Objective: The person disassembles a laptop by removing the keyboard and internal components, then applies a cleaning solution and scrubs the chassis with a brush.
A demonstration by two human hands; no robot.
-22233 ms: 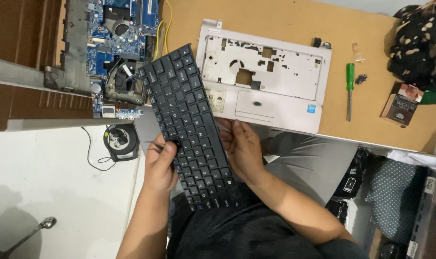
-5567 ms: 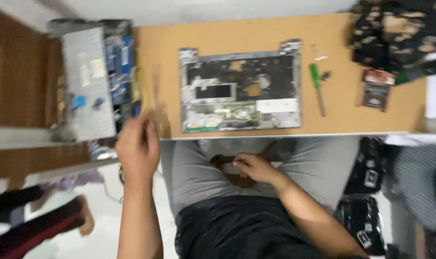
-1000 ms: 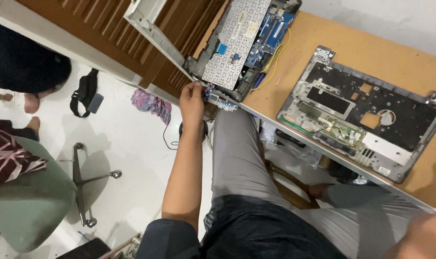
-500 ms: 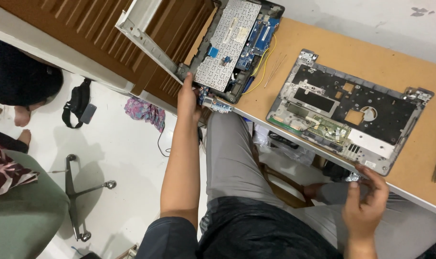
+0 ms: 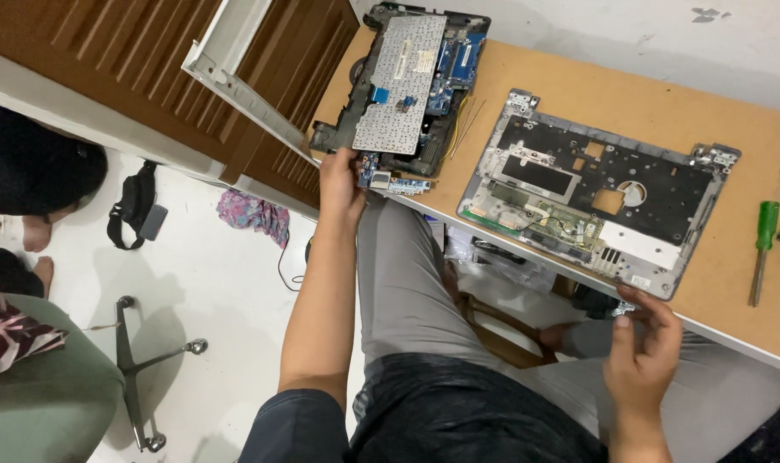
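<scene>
My left hand [image 5: 342, 182] grips the near corner of an opened laptop base [image 5: 349, 129] at the left end of the wooden table [image 5: 578, 94]. A small blue circuit board [image 5: 391, 182] lies by its fingertips. A keyboard [image 5: 398, 86] lies face down on the base, silver back up. To the right a grey palmrest cover [image 5: 596, 201] lies upside down. My right hand [image 5: 643, 343] hovers at the table's front edge under the cover's near right corner, fingers apart; I cannot tell whether a small part is in it.
A green screwdriver [image 5: 763, 249] lies at the table's right end. A white frame [image 5: 244, 77] leans over a brown wooden panel [image 5: 107, 51]. On the floor are a chair base [image 5: 150, 360], a black pouch [image 5: 137, 206] and a cloth [image 5: 252, 214]. Another person [image 5: 30, 180] sits at the left.
The view has swung right and closer to the table. My left hand stays on the base's corner. My right hand came into view and rose to the palmrest's near corner.
</scene>
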